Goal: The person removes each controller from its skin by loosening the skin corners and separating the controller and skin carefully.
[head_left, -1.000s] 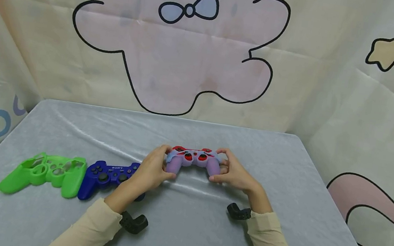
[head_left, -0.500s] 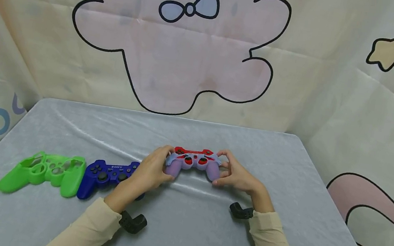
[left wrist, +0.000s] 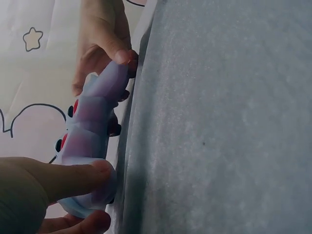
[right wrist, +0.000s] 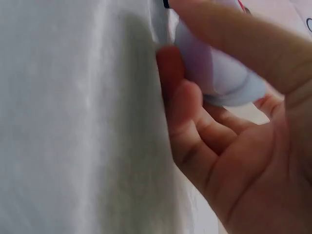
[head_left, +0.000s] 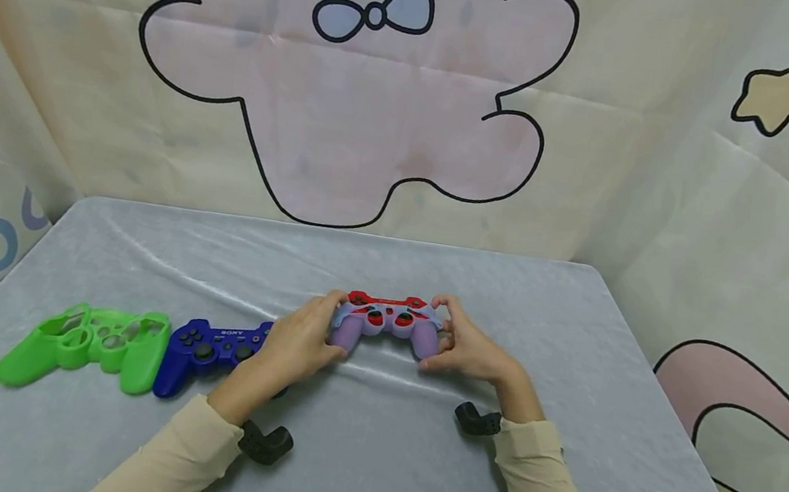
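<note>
A red game controller [head_left: 391,303] in a lilac and pale-blue rubber sleeve [head_left: 427,340] sits between both hands at the table's middle. Red shows along its upper part and around the two thumbsticks. My left hand [head_left: 306,336] grips its left handle; in the left wrist view the thumb [left wrist: 87,176] lies along the sleeve and fingers curl underneath. My right hand [head_left: 474,350] pinches the right handle between thumb and fingers. The right wrist view shows curled fingers [right wrist: 187,105] behind the sleeve's end. Part of a blue controller [head_left: 209,350] is hidden by my left hand and wrist.
Left of the blue controller lies a green rubber controller sleeve [head_left: 96,343], its holes bare. Grey cloth covers the table [head_left: 363,469]. A printed curtain [head_left: 621,143] hangs behind and beside it. Black camera mounts [head_left: 265,443] sit at both wrists.
The lilac-sleeved controller has tilted slightly, so a continuous red band now shows across its upper part. Both hands keep hold at the handles, with the right fingers shifting a little.
</note>
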A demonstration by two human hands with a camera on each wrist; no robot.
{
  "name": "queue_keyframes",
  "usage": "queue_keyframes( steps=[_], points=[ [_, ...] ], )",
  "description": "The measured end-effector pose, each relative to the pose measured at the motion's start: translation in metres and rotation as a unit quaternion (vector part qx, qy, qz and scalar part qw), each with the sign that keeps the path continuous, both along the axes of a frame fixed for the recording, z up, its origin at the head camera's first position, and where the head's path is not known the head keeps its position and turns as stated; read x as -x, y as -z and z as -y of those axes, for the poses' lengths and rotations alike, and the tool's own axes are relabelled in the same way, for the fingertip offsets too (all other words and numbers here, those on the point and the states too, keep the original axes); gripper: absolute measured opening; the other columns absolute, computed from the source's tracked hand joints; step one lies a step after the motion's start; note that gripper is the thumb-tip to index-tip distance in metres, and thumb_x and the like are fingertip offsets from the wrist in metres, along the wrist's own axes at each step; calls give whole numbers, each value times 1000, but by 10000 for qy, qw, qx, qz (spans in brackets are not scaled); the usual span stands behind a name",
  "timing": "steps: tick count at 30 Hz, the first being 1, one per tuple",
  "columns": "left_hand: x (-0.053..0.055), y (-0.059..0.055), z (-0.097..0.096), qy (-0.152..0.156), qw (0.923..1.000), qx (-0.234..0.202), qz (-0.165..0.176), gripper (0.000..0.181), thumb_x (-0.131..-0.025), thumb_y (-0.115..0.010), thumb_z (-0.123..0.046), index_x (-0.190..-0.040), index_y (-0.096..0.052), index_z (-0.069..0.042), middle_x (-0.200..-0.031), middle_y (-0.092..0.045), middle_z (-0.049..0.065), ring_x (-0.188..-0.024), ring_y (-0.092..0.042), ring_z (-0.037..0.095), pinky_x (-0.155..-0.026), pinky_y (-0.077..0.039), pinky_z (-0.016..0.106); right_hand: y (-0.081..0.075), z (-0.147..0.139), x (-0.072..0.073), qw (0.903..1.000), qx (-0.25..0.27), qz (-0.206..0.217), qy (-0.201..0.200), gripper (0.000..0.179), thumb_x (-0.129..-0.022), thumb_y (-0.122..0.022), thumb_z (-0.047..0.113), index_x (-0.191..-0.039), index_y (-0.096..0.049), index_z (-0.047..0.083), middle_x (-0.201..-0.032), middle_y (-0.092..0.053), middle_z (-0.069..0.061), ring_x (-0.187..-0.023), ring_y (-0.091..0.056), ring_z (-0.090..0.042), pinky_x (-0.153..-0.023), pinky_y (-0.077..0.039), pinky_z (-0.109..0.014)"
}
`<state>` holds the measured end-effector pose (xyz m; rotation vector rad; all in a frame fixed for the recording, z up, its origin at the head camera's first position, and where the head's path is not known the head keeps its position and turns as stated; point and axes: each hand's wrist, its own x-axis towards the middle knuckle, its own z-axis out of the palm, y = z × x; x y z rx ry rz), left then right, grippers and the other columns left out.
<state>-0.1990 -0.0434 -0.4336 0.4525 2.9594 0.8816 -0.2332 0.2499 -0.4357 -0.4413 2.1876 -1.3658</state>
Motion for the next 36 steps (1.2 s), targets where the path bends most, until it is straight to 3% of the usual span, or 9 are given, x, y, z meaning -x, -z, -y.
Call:
queue_keyframes(
  steps=[9, 19, 27, 32, 36],
  points=[
    [0, 2, -1, -61, 9999, 60, -83, 76, -76, -90, -23, -139, -51, -14, -128, -67, 13, -110, -67, 30, -87, -54, 50, 3, 4, 0, 9994, -150, -250, 182, 78, -83, -80, 0, -136, -23, 15, -91, -47, -7, -63, -50, -13, -61, -45, -23],
    [-1, 1, -1, -13, 9998, 209, 20, 74, -73, -92, -26, -133, -50, -15, -124, -65, 13, -93, -65, 27, -79, -54, 46, 3, 7, -1, 9982, -283, -328, 408, 76, -83, -79, -2, -132, -24, 13, -90, -41, -6, -60, -44, -10, -58, -43, -23],
    [-1, 1, -1, -56, 9997, 212, -75, 72, -74, -91, -27, -133, -51, -14, -124, -64, 14, -96, -68, 31, -82, -55, 49, 2, 11, 1, 9940, -571, -793, 500, 60, -80, -82, 1, -119, -38, 8, -95, -60, -11, -63, -53, -14, -57, -46, -26],
    [-1, 1, -2, -135, 9998, 161, 5, 65, -81, -86, -28, -135, -52, -13, -126, -63, 14, -103, -66, 31, -87, -55, 49, 0, 14, -1, 9926, -671, -775, 653, 71, -80, -84, 2, -128, -33, 13, -101, -54, -14, -63, -51, -15, -59, -45, -26],
    [0, 2, -4, -223, 9996, -112, -117, 56, -86, -82, -28, -132, -56, -12, -129, -58, 13, -114, -59, 30, -91, -54, 50, 0, 13, -2, 9916, -778, -770, 683, 83, -80, -84, 4, -140, -29, 17, -123, -50, -26, -66, -52, -15, -65, -47, -28]
  ],
)
